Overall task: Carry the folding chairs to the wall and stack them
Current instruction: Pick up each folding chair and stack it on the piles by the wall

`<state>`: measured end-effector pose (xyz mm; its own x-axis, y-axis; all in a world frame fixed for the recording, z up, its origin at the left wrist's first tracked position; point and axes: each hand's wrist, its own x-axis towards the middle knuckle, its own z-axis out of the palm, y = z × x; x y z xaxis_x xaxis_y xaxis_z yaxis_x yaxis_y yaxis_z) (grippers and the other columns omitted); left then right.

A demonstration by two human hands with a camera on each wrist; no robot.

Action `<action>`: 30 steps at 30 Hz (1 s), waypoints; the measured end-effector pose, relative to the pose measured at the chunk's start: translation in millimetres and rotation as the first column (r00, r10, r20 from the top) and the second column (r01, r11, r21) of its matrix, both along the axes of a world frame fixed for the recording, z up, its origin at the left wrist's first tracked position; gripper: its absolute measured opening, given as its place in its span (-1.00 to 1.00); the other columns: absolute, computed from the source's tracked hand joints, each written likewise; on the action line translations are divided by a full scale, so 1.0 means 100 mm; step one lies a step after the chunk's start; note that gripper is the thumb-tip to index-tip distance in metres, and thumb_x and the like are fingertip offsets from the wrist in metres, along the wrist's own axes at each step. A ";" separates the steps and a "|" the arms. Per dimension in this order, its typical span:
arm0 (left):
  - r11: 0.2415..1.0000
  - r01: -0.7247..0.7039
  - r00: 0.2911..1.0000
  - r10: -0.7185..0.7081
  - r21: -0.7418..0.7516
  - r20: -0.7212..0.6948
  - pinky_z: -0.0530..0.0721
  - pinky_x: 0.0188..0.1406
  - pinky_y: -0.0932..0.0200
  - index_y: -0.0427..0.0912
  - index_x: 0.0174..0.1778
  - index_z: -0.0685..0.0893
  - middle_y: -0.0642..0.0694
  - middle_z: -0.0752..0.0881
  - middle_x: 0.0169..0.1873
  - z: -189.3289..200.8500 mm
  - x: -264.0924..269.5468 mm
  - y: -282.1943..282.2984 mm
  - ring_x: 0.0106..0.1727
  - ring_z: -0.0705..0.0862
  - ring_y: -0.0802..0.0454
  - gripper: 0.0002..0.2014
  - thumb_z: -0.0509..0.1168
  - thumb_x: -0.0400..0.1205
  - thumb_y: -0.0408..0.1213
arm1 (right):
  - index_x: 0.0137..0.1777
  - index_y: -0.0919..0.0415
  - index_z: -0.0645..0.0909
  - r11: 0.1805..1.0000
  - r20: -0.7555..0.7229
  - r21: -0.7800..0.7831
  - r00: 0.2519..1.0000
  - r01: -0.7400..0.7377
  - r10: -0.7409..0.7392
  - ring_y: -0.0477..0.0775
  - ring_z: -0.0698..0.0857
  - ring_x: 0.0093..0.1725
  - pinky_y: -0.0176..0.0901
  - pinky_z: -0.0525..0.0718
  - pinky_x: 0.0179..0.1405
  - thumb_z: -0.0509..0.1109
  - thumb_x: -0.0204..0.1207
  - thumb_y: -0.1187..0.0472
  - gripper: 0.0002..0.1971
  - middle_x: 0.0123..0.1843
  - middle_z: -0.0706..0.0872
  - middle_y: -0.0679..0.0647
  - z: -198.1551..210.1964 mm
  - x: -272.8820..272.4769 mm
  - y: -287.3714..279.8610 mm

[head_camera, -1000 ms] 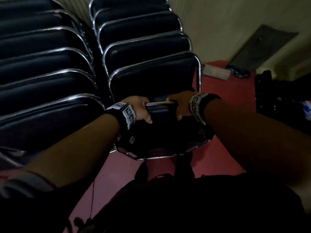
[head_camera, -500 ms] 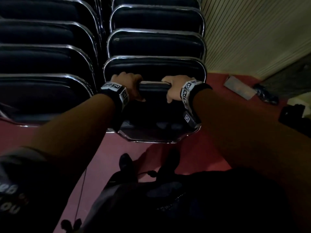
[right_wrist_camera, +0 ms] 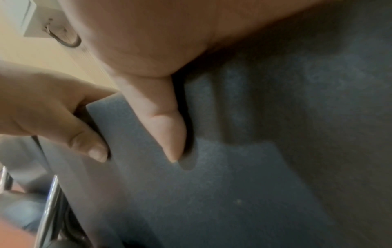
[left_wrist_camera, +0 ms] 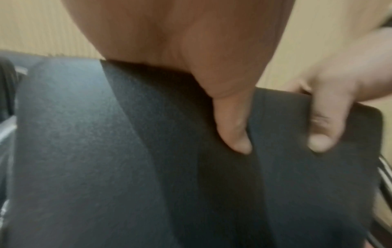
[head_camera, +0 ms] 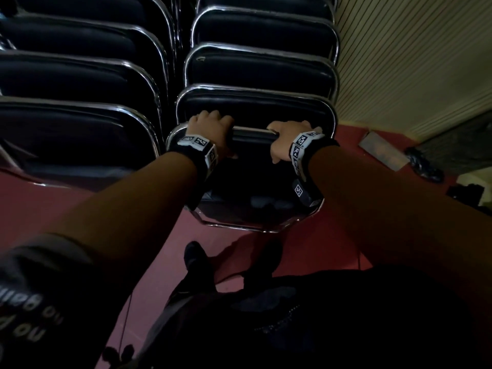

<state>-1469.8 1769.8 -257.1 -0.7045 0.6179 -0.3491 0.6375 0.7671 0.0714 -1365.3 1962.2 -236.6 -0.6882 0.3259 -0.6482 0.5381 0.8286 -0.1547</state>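
Note:
I hold a folded black chair with a chrome frame by the top of its backrest. My left hand grips the left part of that top edge and my right hand grips the right part. In the left wrist view my left hand has its thumb on the black pad, with my right hand's fingers beside it. In the right wrist view my right hand lays its thumb on the same pad. The chair leans against the right row of stacked chairs.
A second row of stacked black chairs stands on the left. A ribbed cream wall runs along the right. On the red floor lie a flat grey slab and dark clutter. My feet are just behind the chair.
The held chair has moved forward and closer to the front chair of the right row. Both hands keep their grip on its top edge.

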 end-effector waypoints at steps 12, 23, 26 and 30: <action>0.884 -0.340 0.937 0.287 0.321 0.201 0.62 0.24 0.06 -0.10 0.38 0.71 -0.17 0.80 0.25 0.48 -0.13 -1.42 0.31 0.74 -0.20 -0.62 0.42 0.67 -0.06 | 0.64 0.01 0.50 0.979 -0.277 0.000 0.941 -0.202 0.194 0.34 0.47 0.57 0.17 0.57 0.51 0.46 0.53 -0.07 -0.35 0.58 0.51 0.16 0.41 -0.83 -1.54; 0.701 -0.603 0.798 0.545 0.381 0.258 0.62 0.18 0.17 -0.01 0.25 0.78 -0.06 0.83 0.19 0.93 -0.56 -4.09 0.25 0.76 -0.07 -0.73 0.47 0.63 -0.11 | 0.12 0.21 0.83 0.931 -0.295 -0.055 0.897 -0.360 0.329 0.23 0.82 0.13 0.08 0.81 0.22 0.37 0.63 0.10 -0.73 0.06 0.86 0.16 1.04 -1.71 -4.19; 0.605 -0.695 0.711 0.659 0.388 0.246 0.60 0.07 0.16 -0.01 0.15 0.79 -0.03 0.81 0.04 1.10 -0.47 -5.05 0.14 0.76 -0.06 -0.81 0.45 0.65 -0.11 | 0.18 0.21 0.82 0.878 -0.332 -0.028 0.833 -0.478 0.443 0.25 0.79 0.22 0.01 0.75 0.32 0.32 0.66 0.11 -0.71 0.16 0.85 0.16 1.23 -1.85 -5.14; 0.426 -0.810 0.553 0.784 0.403 0.282 0.77 0.10 0.01 -0.10 -0.05 0.83 -0.10 0.88 -0.12 1.27 -0.11 -6.20 0.00 0.84 -0.11 -0.91 0.46 0.62 -0.20 | 0.25 0.31 0.79 0.751 -0.324 0.009 0.708 -0.661 0.627 0.30 0.76 0.30 0.00 0.71 0.34 0.25 0.73 0.13 -0.64 0.22 0.82 0.24 1.41 -1.89 -6.38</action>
